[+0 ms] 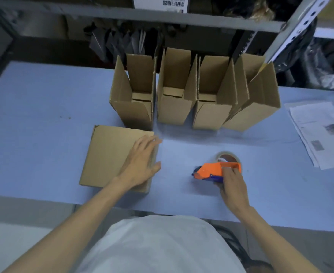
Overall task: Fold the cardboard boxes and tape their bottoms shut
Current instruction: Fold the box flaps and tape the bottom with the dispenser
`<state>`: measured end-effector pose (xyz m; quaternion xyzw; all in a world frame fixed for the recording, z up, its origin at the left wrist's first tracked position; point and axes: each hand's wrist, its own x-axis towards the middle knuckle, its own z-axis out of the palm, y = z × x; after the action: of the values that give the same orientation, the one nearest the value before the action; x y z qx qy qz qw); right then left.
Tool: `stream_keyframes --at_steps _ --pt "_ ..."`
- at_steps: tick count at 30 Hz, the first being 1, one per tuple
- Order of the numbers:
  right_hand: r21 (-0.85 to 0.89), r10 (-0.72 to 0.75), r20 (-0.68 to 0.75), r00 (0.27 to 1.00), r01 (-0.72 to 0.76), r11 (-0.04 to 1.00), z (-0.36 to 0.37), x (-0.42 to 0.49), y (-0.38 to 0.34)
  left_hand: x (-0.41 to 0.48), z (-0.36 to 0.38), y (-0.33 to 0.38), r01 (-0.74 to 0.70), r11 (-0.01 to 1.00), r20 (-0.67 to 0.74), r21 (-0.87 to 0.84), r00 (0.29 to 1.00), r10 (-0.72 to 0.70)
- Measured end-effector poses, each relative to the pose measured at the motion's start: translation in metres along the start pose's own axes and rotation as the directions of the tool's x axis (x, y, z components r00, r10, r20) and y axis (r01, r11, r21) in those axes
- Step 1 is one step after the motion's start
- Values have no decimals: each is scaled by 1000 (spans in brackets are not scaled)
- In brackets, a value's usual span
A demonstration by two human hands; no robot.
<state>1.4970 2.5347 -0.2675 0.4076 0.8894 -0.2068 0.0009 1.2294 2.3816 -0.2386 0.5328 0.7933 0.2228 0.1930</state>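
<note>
Single head-worn wide-angle view. Sits above near edge of blue table [44,95], faces forward and steeply down across tabletop. Close range: wearer's torso [158,245] fills lower frame. Metal shelving [122,16] beyond table's far edge runs along top.

A packing or stockroom area: metal shelving [134,16] holding bagged goods [310,62] stands behind a blue worktable [44,107] with open cardboard boxes [174,91].

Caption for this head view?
Left hand rests on a flat box; right hand grips the tape dispenser; four boxes stand behind.
</note>
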Motion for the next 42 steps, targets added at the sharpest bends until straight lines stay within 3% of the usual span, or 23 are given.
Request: stream_keyframes --at_steps 3,8,12,16,21,25,29,34,42 --pt "164 -120 -75 990 131 978 -13 15 -29 0 -6 29 -68 972 64 -226 994 84" --pt "205 -316 -103 943 331 921 -31 27 -63 2 -26 46 -100 935 70 -340 989 132" --pt "382 -290 103 951 232 895 -40 38 -71 4 -44 43 22 859 137 -512 989 56" --pt "465 -295 284 913 138 875 -45 45 -75 6 -54 38 162 748 269 -644 963 23" --pt "475 -333 345 878 143 868 -51 46 -84 7 -52 29 261 697 228 -668 963 -143" --pt "454 -264 237 935 134 881 -43 36 -97 10 -48 23 310 731 215 -608 951 -225" --pt "315 -340 35 940 312 896 -41 36 -99 9 -49 18 386 706 266 -594 922 -281" --pt "333 -387 56 920 349 876 -34 35 -99 9 -45 20 467 663 244 -586 881 -405" --pt "299 -466 33 884 436 849 -29 41 -105 0 -34 13 512 753 133 -413 852 -506"
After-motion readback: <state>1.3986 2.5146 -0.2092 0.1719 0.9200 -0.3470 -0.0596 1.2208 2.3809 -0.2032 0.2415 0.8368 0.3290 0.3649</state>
